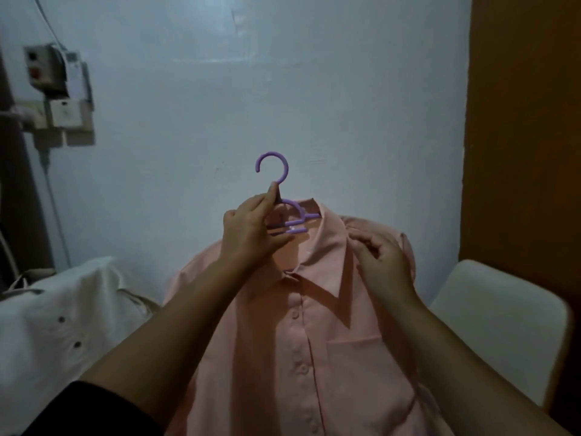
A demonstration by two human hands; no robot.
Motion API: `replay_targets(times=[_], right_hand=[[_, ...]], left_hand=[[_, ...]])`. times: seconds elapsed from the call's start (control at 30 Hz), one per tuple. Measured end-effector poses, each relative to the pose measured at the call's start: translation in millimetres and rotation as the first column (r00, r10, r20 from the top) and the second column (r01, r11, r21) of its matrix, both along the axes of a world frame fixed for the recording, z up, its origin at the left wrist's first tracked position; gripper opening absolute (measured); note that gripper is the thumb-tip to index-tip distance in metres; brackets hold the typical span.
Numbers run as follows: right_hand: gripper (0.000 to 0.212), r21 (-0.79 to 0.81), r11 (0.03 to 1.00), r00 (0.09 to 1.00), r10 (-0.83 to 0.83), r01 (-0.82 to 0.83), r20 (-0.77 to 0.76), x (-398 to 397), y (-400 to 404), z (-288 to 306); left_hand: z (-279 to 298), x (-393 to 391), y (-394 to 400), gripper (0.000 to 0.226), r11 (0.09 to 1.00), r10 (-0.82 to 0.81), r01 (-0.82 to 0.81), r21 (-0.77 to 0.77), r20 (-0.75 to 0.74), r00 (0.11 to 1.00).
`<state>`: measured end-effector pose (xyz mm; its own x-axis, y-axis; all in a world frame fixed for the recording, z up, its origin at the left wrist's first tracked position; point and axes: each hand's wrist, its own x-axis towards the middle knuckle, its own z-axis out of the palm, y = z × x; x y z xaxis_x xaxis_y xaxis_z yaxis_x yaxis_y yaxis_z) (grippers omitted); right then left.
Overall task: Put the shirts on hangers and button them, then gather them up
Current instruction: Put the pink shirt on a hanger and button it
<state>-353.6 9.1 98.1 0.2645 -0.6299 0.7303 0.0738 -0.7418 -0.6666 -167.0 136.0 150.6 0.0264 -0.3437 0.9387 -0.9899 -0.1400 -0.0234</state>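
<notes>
— Nearest us, the long pale-pink button-front cotton shirt (pixel 314 357) hangs down the middle of the view, with both our forearms reaching over it. What does each grip have?

— Our left hand (pixel 251 234) has its fingers curled round the neck of the small purple plastic hanger (pixel 279 196), just under the hook, and carries shirt and hanger in front of the wall. Our right hand (pixel 382 259) rests on the shirt's shoulder beside the collar, fingers bent onto the cloth; whether it pinches the fabric or only presses it, we cannot tell.

— How far along are we?

— The hanger sits inside the collar, so the hanging looks done for this shirt. The placket seems closed at the buttons we can see, though the collar stands open at the top. We judge that settling the shoulder comes next, then checking the top button. The white shirt with dark buttons (pixel 63 325), lying in a heap to the left, shows no hanger, so it probably remains, and the gathering is not yet done.

— Anything around us in the way?

— A white chair back (pixel 503 319) stands close on the right, an orange-brown panel (pixel 522 121) behind it. Grey switch boxes with cables (pixel 59 89) are fixed on the pale wall (pixel 283 73), upper left, well apart from the hanger. Nothing blocks our hands.
</notes>
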Motion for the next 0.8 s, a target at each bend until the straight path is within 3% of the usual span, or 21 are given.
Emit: replay_targets(times=[0.1,0.2,0.33,0.43,0.8], right_hand=[[0.024,-0.166,0.927,0.937,-0.347,0.338,-0.033,-9,-7,15],[0.030,-0.226,0.889,0.907,-0.419,0.399,-0.047,-18,-11,31],[0.022,-0.109,0.967,0.966,-0.240,0.229,-0.100,-27,-13,47],[0.015,0.100,0.995,0.999,-0.001,-0.003,0.041,-36,-9,61],[0.023,0.354,0.909,0.975,0.193,-0.219,0.108,-49,-22,43]], left_hand=[[14,-3,5,0.096,0.998,-0.051,0.051,-0.021,-0.033,0.998],[20,-2,8,0.096,0.993,-0.117,0.117,-0.008,-0.028,0.993],[21,1,9,0.095,0.987,-0.159,0.160,0.013,-0.060,0.985],[19,8,11,0.095,0.987,-0.154,0.156,0.046,-0.056,0.987],[28,17,14,0.098,0.987,-0.158,0.158,-0.013,-0.177,0.971]])
